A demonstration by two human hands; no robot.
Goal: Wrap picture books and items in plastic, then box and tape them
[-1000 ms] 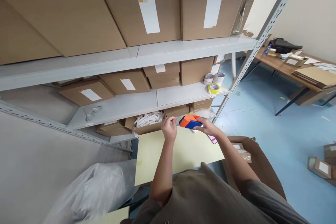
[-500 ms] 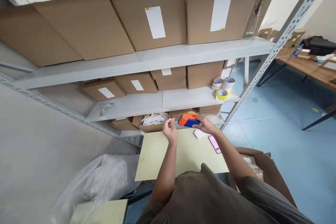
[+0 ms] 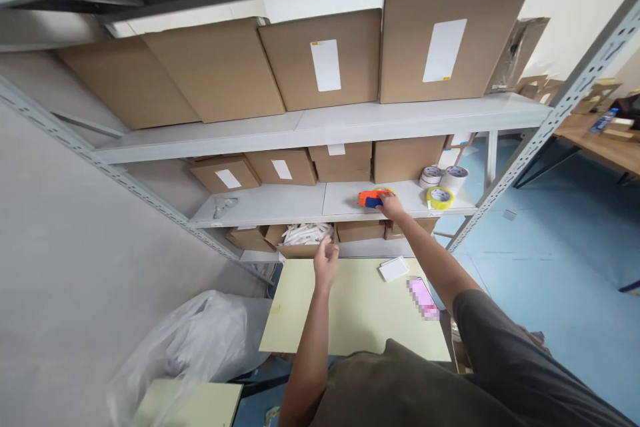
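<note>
My right hand (image 3: pixel 391 205) is wrapped round an orange and blue tape dispenser (image 3: pixel 371 198), at the middle shelf (image 3: pixel 345 200). Part of a yellow tape roll shows behind the dispenser. My left hand (image 3: pixel 326 263) is raised over the back edge of the pale green table (image 3: pixel 350 307), fingers apart and slightly curled, with nothing in it. It is nearest to an open carton of white items (image 3: pixel 306 234) on the lower shelf. A white card or small box (image 3: pixel 394 269) and a pink-screened phone (image 3: pixel 423 298) lie on the table's right side.
Tape rolls (image 3: pixel 440 197) stand at the right of the middle shelf, beside the perforated rack post (image 3: pixel 560 107). Large cartons (image 3: pixel 330 60) fill the upper shelf. A clear plastic bag (image 3: pixel 210 333) is left of the table, and another table (image 3: pixel 595 143) is at far right.
My right hand has moved forward with the dispenser, from above the table's back edge to the middle shelf. My left hand has opened a little. The view has shifted, showing more of the upper rack.
</note>
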